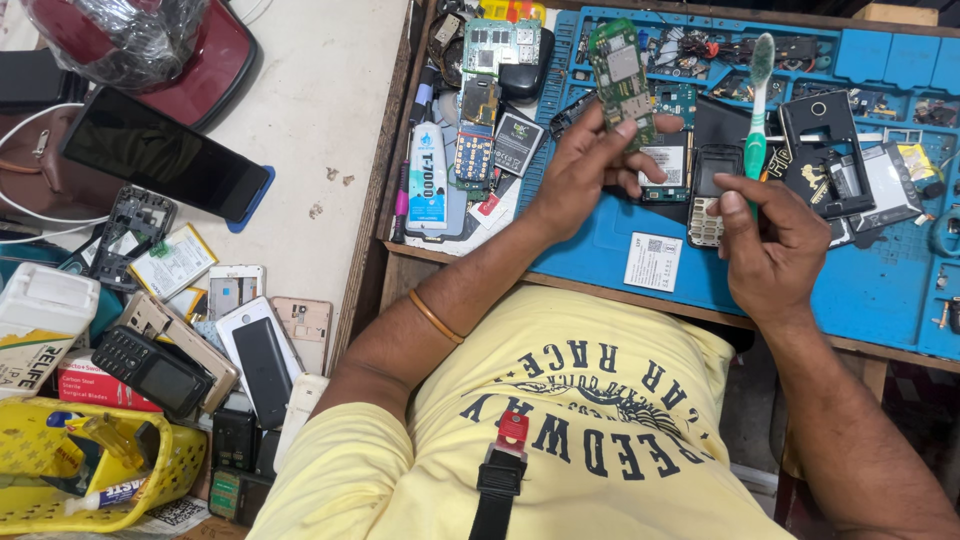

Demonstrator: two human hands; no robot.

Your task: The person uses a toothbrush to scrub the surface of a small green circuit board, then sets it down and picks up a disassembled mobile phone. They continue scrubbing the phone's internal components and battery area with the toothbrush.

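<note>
Circuit board (621,75) gripped in left hand (585,165) over blue mat (870,290); right hand (770,245) grips green toothbrush (758,105) upright.

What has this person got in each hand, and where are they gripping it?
The left hand pinches a green circuit board by its lower end. The right hand holds a green toothbrush by its handle, bristles up.
</note>
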